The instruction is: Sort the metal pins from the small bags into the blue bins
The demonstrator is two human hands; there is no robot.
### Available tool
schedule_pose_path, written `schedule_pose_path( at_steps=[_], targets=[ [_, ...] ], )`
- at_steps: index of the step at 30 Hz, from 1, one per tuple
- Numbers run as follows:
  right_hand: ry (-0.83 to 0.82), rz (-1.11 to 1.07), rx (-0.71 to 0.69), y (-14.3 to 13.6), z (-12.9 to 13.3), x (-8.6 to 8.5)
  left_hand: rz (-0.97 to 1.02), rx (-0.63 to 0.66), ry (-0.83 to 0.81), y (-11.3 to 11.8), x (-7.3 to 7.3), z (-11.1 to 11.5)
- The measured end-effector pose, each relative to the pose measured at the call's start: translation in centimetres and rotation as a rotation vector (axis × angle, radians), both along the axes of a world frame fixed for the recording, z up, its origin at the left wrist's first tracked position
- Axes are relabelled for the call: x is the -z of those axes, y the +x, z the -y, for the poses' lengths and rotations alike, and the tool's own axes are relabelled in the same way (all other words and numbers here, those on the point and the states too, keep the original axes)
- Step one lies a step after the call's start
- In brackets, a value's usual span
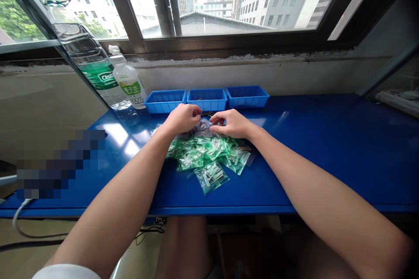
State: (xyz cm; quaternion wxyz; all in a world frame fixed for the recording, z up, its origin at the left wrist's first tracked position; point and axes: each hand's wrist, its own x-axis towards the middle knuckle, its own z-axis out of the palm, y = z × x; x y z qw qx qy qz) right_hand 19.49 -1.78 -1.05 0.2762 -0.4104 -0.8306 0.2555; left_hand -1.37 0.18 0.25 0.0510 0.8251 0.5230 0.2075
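A heap of small green-tinted plastic bags [204,148] lies on the blue table in front of me, with small pale and metallic parts inside. One such bag [212,176] sits apart at the near side. At the heap's far edge is a clear bag [203,127], with thin dark pieces [207,114] just behind it. My left hand [183,118] is at the clear bag's left, its fingers curled closed; what they pinch is hidden. Opposite it, my right hand [231,123] has curved fingers, with a gap between forefinger and thumb, beside the clear bag.
Three blue bins [207,105] stand side by side behind the heap. A large water bottle [94,67] and a smaller bottle [130,83] stand at the back left. A pixelated dark object [62,165] lies left on the blue table [327,152]. The window wall closes the back.
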Motion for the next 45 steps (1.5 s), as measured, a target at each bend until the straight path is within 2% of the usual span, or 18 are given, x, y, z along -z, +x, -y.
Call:
schedule_pose_path(
  at_steps=[4,9,14,18,22,28,32,34,36,42,45],
  targets=[
    [-0.028,-0.055,0.03,-0.2,0.2,-0.1,0.012,0.024,0.002,0.0,0.0,0.0],
    [0.048,-0.137,0.146,-0.3,-0.2,0.0,0.084,0.067,-0.002,0.2,-0.5,0.4],
    [0.025,-0.322,0.201,-0.2,-0.6,0.2,0.224,0.22,-0.147,0.6,-1.5,1.3],
    [-0.014,-0.401,0.19,-0.3,-0.8,0.2,0.245,0.266,-0.272,0.9,-2.3,2.3],
    [-0.016,-0.428,0.227,-0.2,-1.2,0.5,0.321,0.288,-0.228,1.1,-2.2,2.3],
    [0.02,-0.457,0.373,0.1,-1.8,0.8,0.589,0.189,0.246,0.9,-1.2,1.0],
    [0.038,-0.422,0.363,0.0,-1.5,0.5,0.618,-0.005,0.504,0.7,-1.3,0.9],
    [0.044,-0.397,0.343,0.0,-1.3,0.5,0.612,-0.103,0.571,0.6,-1.4,1.0],
    [0.05,-0.372,0.324,-0.1,-1.1,0.4,0.571,-0.146,0.559,0.5,-1.4,0.9],
    [0.061,-0.336,0.303,-0.2,-1.0,0.5,0.229,-0.195,0.235,0.0,-0.5,-0.2],
    [0.052,-0.335,0.303,-0.2,-1.0,0.5,0.167,-0.208,0.181,-0.1,-0.4,-0.4]
  ],
)
